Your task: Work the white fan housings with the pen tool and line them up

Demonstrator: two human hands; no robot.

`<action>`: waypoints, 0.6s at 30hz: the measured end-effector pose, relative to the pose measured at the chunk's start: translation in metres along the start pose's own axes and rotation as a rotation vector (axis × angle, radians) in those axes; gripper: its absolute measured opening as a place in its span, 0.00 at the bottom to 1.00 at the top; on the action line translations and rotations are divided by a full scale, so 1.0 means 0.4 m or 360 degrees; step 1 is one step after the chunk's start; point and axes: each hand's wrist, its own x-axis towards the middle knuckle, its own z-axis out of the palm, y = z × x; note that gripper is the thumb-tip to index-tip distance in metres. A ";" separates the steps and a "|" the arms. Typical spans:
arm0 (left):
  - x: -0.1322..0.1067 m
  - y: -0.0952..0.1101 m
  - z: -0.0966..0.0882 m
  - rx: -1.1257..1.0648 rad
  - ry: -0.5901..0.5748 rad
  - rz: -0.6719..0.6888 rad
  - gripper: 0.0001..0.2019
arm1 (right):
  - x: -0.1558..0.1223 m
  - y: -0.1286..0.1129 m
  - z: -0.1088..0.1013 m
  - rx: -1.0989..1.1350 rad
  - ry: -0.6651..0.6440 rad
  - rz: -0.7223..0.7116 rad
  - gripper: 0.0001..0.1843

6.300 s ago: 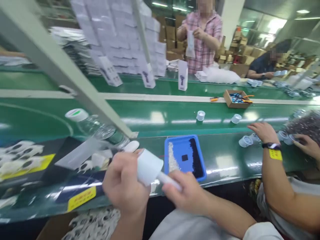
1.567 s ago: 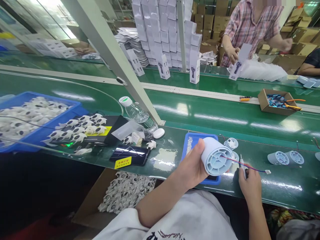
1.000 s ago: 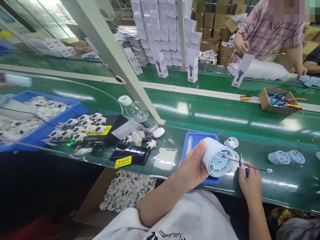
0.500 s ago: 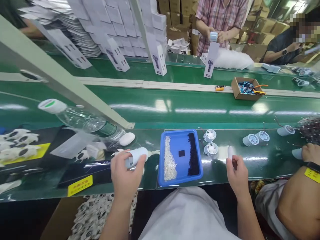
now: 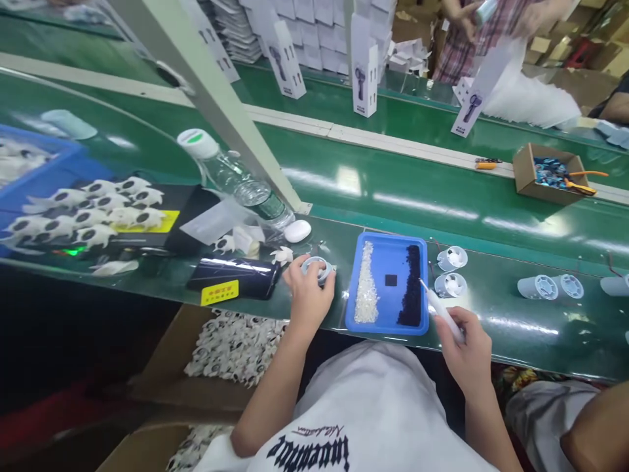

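My left hand (image 5: pixel 308 295) is closed round a pale round fan housing (image 5: pixel 317 267) standing on the green bench just left of the blue tray (image 5: pixel 390 249). My right hand (image 5: pixel 462 347) grips a white pen-like tool (image 5: pixel 441 309), its tip pointing over the tray's right edge. The tray holds a strip of small pale parts (image 5: pixel 366 290), a strip of dark parts (image 5: pixel 409 295) and one small black square (image 5: pixel 390 280). Two fan housings (image 5: pixel 451 271) with wires lie right of the tray.
A water bottle (image 5: pixel 230 177), a white oval case (image 5: pixel 297 230), a black phone (image 5: pixel 233 278) and white impellers (image 5: pixel 98 210) lie to the left. More housings (image 5: pixel 553 286) sit at right. Across the belt stand white product boxes (image 5: pixel 363 72) and a cardboard box (image 5: pixel 548 174). A carton of impellers (image 5: pixel 236 347) sits below the bench.
The housing, held lying in my left hand, now stands on the bench nearer the tray. My right hand has lifted the tool off the bench and angled it toward the tray.
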 end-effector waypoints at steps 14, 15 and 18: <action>-0.008 -0.007 0.005 -0.0093 -0.0052 0.0063 0.05 | 0.041 -0.009 0.158 -0.0503 -0.0195 -0.0521 0.14; -0.008 -0.008 0.005 -0.0101 -0.0054 0.0060 0.05 | 0.036 -0.011 0.154 -0.0532 -0.0210 -0.0553 0.14; -0.008 -0.008 0.002 -0.0134 -0.0067 0.0046 0.05 | 0.018 -0.017 0.140 -0.0561 -0.0263 -0.0559 0.14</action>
